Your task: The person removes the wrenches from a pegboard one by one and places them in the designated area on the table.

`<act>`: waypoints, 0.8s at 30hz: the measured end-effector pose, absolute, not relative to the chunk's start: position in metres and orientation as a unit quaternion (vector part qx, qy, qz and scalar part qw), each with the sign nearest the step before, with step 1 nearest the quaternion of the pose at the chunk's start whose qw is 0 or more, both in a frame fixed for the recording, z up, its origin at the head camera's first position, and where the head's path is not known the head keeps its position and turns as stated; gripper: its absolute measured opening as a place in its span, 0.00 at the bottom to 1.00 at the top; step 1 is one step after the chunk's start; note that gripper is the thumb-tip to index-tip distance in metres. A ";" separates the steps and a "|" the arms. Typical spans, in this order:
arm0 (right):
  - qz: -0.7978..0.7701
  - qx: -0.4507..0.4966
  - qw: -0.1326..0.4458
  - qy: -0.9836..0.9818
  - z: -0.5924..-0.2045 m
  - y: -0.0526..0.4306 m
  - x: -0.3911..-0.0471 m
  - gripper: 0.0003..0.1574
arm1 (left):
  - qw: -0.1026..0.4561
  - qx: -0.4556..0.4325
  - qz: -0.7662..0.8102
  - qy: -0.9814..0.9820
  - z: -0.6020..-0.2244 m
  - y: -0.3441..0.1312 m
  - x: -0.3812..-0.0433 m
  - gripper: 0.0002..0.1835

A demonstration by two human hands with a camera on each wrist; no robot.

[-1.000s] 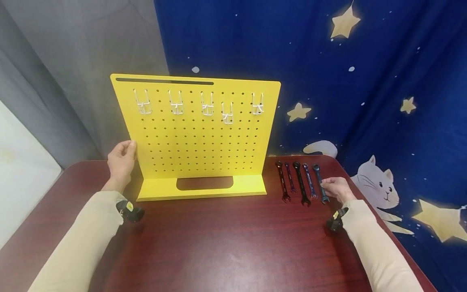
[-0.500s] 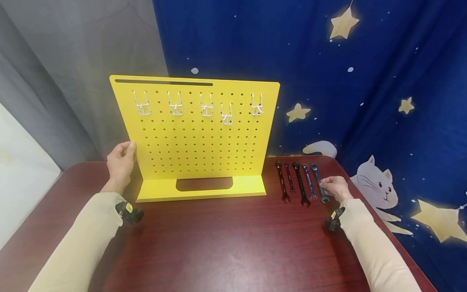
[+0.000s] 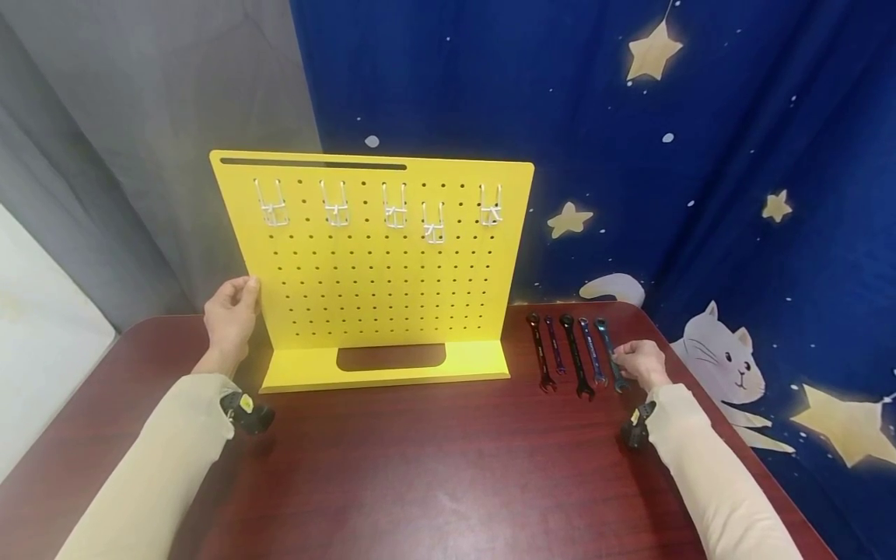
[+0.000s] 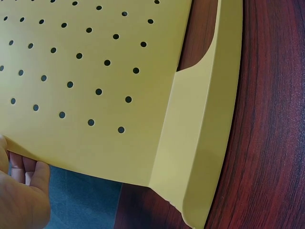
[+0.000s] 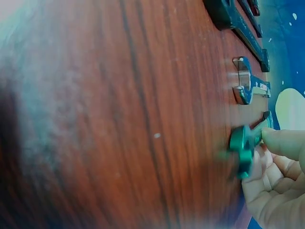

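Note:
At the left edge of an upright yellow pegboard, the left hand pinches the panel between thumb and fingers. The left wrist view shows that hand with its fingertips partly behind the panel. On the right side of the table, the right hand holds a teal combination wrench between thumb and fingers. Its open end shows green and blurred in the right wrist view, close over the wood. A blue wrench lies just left of it, beside a larger black wrench.
A small purple wrench and a dark reddish wrench complete the row right of the pegboard. Several white wire hooks hang along the board's upper part. Behind the dark red table hangs a blue curtain with stars.
The teal wrench in the right hand has shifted slightly left, toward the blue wrench. The left hand keeps its grip on the pegboard. The head view has tilted up a little.

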State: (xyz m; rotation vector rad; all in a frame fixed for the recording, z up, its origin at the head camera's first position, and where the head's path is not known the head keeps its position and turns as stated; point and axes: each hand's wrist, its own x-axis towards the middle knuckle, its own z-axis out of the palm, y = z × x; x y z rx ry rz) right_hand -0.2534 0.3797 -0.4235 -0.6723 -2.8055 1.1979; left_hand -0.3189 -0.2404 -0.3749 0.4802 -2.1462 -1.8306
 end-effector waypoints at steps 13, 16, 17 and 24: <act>0.391 -0.212 0.022 -0.895 -0.428 0.376 -0.260 0.13 | 0.144 0.173 -0.643 -0.732 -0.374 -0.245 -0.319 0.08; 0.411 -0.210 0.025 -0.887 -0.431 0.378 -0.259 0.15 | 0.150 0.174 -0.639 -0.734 -0.376 -0.244 -0.320 0.07; 0.418 -0.210 0.026 -0.884 -0.432 0.378 -0.259 0.16 | 0.151 0.175 -0.635 -0.737 -0.376 -0.244 -0.320 0.07; 0.445 -0.196 0.029 -0.874 -0.430 0.378 -0.254 0.20 | 0.142 0.159 -0.571 -0.793 -0.378 -0.248 -0.320 0.25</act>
